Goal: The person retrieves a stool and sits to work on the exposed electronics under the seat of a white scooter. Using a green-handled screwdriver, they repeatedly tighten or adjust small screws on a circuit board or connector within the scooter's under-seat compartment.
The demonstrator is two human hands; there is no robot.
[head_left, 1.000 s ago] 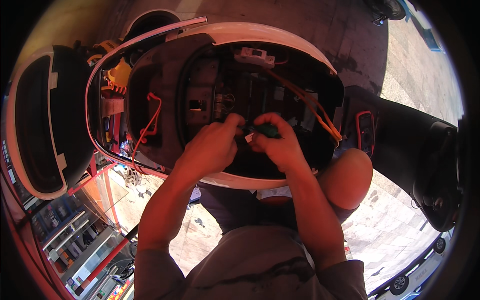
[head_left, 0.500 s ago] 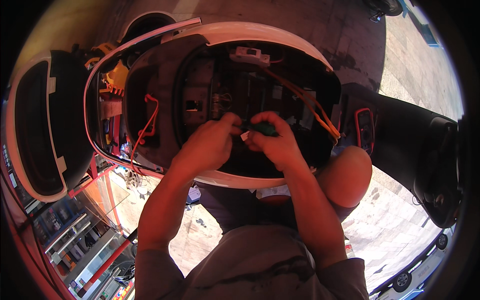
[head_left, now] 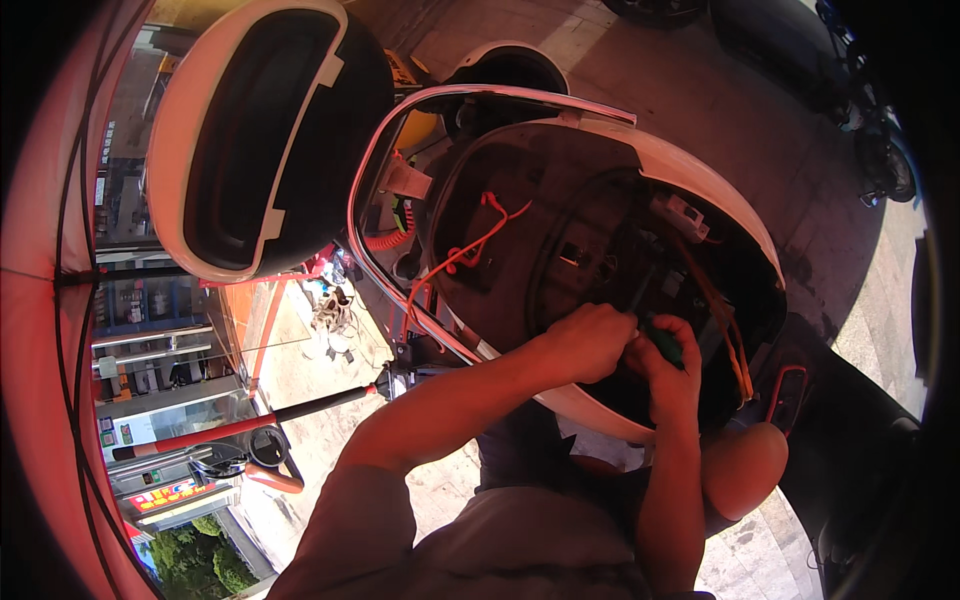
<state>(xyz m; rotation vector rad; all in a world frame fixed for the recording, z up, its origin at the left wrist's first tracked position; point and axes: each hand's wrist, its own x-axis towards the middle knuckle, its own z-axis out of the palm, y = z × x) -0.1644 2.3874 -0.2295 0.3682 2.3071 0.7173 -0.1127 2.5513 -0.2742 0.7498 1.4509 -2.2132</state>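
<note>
sunlit paving (head_left: 320, 460) spreads toward eight o'clock from the hands, and a red awning (head_left: 30, 330) hangs at the far nine o'clock edge. shaded ground (head_left: 680, 90) fills the twelve o'clock side. in the middle sits an open white shell (head_left: 710, 165) with a dark hollow, a curved metal rail (head_left: 600, 107) looping around its ten o'clock end.

both hands are over the hollow, near its six o'clock rim. the right hand (head_left: 668, 370) has its fingers wrapped around a green tool (head_left: 667, 347), closed on it; the tool's working end is too dark to make out. just beside it, toward nine o'clock, the left hand (head_left: 595, 340) has its fingers curled in, with the tips hidden, so i cannot tell how far they are parted or whether they have hold of anything.

from the hands, a small grey box (head_left: 683, 215) rests near the shell's edge between twelve and one o'clock. orange wires (head_left: 725, 320) run down the hollow between two and three o'clock. a red wire (head_left: 470, 250) lies bent at ten o'clock, and well beyond it is a big black-and-white lid (head_left: 265, 140). a red-edged meter (head_left: 788, 400) lies just outside the shell, between three and four o'clock, near the person's bare knee (head_left: 745, 470).
</note>
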